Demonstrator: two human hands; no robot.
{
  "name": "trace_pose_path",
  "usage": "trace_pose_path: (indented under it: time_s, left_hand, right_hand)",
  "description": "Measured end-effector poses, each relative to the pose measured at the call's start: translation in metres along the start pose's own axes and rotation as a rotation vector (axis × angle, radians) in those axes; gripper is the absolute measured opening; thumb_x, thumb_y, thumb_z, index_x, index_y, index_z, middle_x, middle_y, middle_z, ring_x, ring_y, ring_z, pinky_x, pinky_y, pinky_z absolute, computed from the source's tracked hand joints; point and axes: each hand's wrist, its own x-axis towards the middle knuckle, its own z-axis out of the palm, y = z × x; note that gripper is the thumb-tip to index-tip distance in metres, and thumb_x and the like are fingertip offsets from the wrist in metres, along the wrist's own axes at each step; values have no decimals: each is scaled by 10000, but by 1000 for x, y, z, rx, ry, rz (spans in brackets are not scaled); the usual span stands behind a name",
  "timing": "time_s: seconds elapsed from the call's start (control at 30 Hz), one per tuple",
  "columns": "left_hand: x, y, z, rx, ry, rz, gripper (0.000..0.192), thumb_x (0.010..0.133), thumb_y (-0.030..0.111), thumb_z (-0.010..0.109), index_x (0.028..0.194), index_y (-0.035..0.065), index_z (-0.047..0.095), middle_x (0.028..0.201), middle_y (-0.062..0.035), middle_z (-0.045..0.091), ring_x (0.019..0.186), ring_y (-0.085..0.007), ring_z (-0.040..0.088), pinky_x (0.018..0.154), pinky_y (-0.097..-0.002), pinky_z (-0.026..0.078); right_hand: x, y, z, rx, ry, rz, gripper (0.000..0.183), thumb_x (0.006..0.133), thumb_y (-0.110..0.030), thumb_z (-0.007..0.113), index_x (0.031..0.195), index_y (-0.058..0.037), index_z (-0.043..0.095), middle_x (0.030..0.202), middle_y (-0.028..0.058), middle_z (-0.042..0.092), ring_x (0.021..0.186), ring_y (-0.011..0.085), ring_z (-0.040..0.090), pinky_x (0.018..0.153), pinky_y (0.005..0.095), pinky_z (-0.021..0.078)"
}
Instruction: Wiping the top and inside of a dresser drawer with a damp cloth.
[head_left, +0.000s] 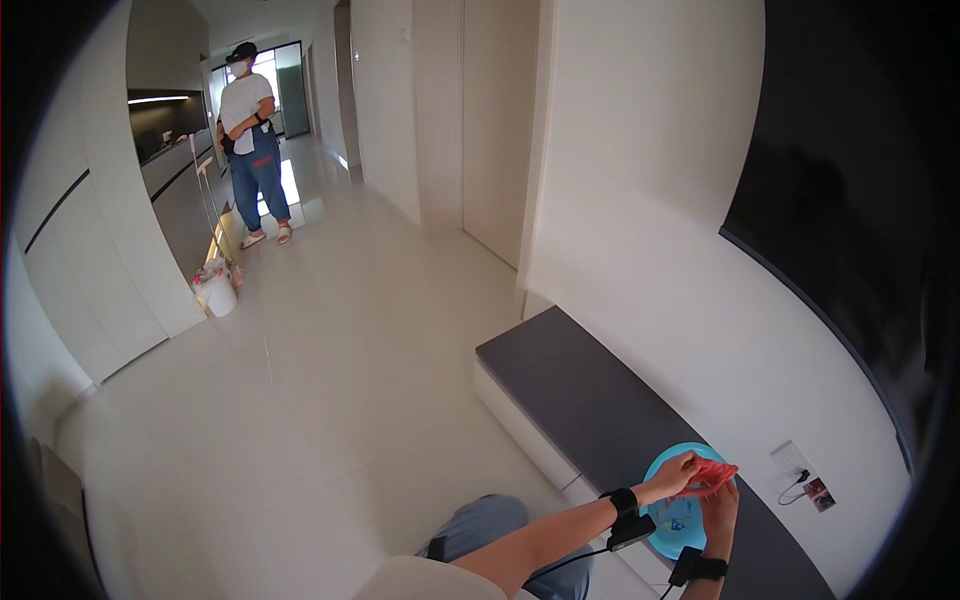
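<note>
A red cloth (709, 477) is bunched between my two hands above a turquoise plastic basin (660, 529). My left hand (673, 474) grips the cloth's left end with its fingers closed. My right hand (721, 508) holds the cloth's right side from below, its fingers partly hidden by the fabric. A coloured pattern shows on the basin's bottom. The basin stands on the dark top of a long low cabinet (577, 390), close to the wall. Each of my wrists wears a black strap with a small device and a cable.
A wall socket with a plug (801, 475) is right of the basin, below a large black television screen (840, 225). Across the glossy tiled floor, a white bucket (218, 291) stands beside long-handled cleaning tools (206, 195). A masked person (251, 127) stands in the hallway.
</note>
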Motion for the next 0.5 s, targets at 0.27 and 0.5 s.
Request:
trace_pose_path:
  time_s: [0.27, 0.5]
  left_hand:
    - [-17, -10, -62, 178, 303, 48, 323, 874, 264, 575, 991, -23, 485, 930, -201, 595, 832, -283, 609, 705, -355, 479]
    - [-41, -7, -150, 137, 247, -1, 347, 752, 173, 670, 992, -5, 495, 875, -137, 592, 807, -206, 597, 711, -315, 469]
  right_hand:
    - [20, 32, 53, -886, -119, -186, 341, 867, -183, 541, 1152, 4, 530, 1014, 105, 608, 891, 186, 589, 742, 308, 498]
    - [40, 37, 146, -397, -194, 399, 327, 823, -112, 592, 1121, 12, 540, 982, 77, 620, 854, 140, 593, 773, 255, 471]
